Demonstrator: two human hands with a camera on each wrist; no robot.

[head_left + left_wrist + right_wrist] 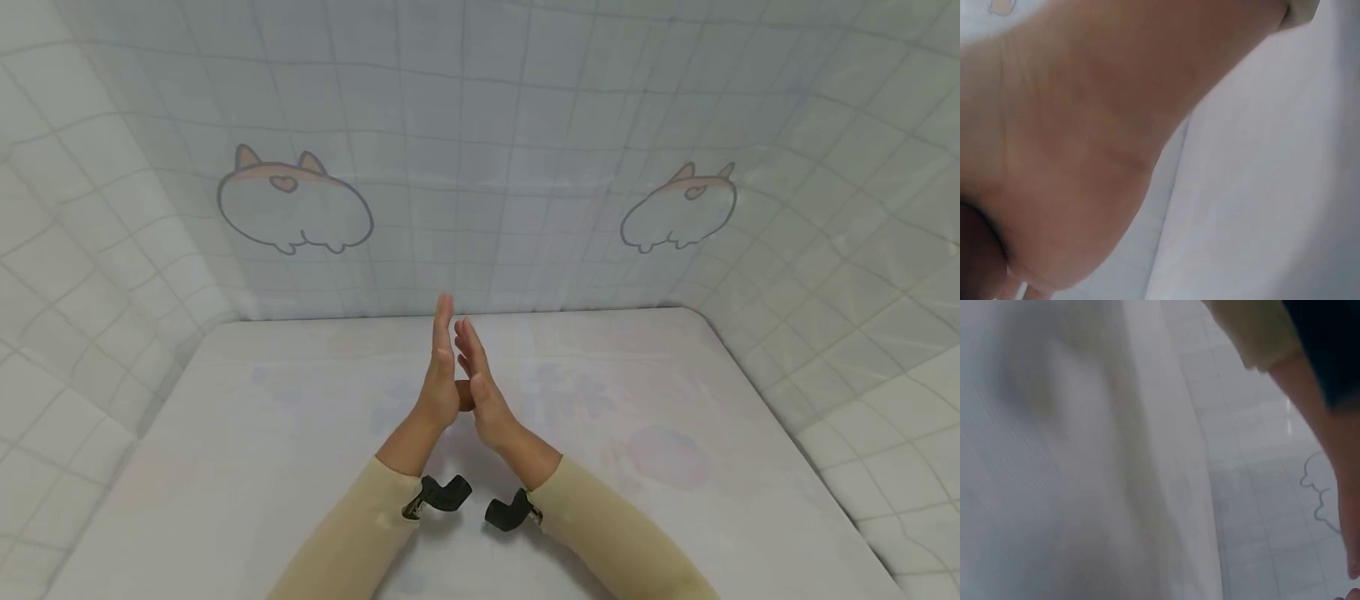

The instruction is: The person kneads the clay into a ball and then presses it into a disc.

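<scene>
Both hands meet above the middle of the table in the head view. Between the palms sits a small brown rounded lump [465, 396], partly hidden; its exact kind cannot be told. My left hand [441, 387] presses it from the left, with fingers straight and pointing away. From the other side my right hand [487, 408] presses on it, its fingers extended and leaning toward the left hand's fingers. A dark brown curved edge of the lump [975, 256] shows against the palm at the lower left of the left wrist view. In the right wrist view only part of the hand appears.
A pale cloth with faint coloured patterns covers the table [247, 467]. Behind it and at both sides hang white grid-patterned sheets [480, 208] with corgi drawings. Black wrist mounts [447, 493] stick out from both cream sleeves [352, 525].
</scene>
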